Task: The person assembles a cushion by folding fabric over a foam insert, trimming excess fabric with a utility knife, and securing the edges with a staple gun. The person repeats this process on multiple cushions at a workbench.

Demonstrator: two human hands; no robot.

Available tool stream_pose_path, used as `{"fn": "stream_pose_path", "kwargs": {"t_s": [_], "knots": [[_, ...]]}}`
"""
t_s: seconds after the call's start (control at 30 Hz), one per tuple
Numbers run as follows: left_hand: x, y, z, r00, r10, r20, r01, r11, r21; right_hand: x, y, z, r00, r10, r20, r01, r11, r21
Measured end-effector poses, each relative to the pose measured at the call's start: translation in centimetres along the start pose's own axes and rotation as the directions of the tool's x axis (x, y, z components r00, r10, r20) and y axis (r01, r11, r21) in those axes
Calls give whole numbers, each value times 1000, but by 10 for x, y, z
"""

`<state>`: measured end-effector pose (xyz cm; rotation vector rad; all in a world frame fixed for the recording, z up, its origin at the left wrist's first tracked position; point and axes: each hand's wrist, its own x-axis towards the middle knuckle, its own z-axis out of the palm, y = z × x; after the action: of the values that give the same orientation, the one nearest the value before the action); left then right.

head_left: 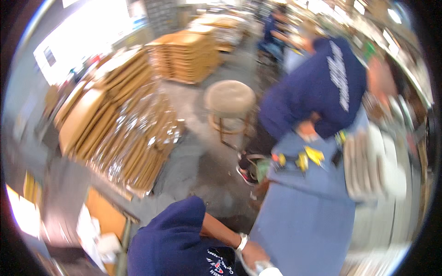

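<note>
My left hand point(254, 254), with a white band round its wrist, reaches in from the lower edge, beside the blue table top point(301, 225). Its fingers are bent against a whitish object point(270, 271), cut off by the picture's edge; blur hides what kind of thing it is. The navy sleeve point(177, 221) of my left arm and part of my shirt front fill the bottom middle. My right hand is out of view.
A co-worker in a navy shirt point(317, 87) bends over the table near yellow tools point(308, 158). Pale padded pieces point(363, 165) stand at the right. A round stool point(229, 99) stands behind. Plastic-wrapped brown panels point(133, 133) and another brown stack point(189, 55) occupy the left floor.
</note>
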<state>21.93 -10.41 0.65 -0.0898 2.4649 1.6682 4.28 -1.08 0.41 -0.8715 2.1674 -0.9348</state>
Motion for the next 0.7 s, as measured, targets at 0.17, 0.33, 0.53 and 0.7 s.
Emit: {"fn": "stream_pose_path", "kwargs": {"t_s": [0.17,0.33,0.53,0.7], "knots": [[36,-22,-8,956,33,293,23,982,-185,-160,77,-98,855,455,-250,-404,885,229],[162,-19,15,909,-74,409,128,986,-107,-183,60,-113,691,622,-368,-478,775,413],[199,-3,76,860,-121,496,190,978,-91,-197,69,-110,719,624,-307,-451,754,477],[197,10,69,827,-139,545,147,989,29,-184,67,-118,748,599,-287,-452,776,440]]}}
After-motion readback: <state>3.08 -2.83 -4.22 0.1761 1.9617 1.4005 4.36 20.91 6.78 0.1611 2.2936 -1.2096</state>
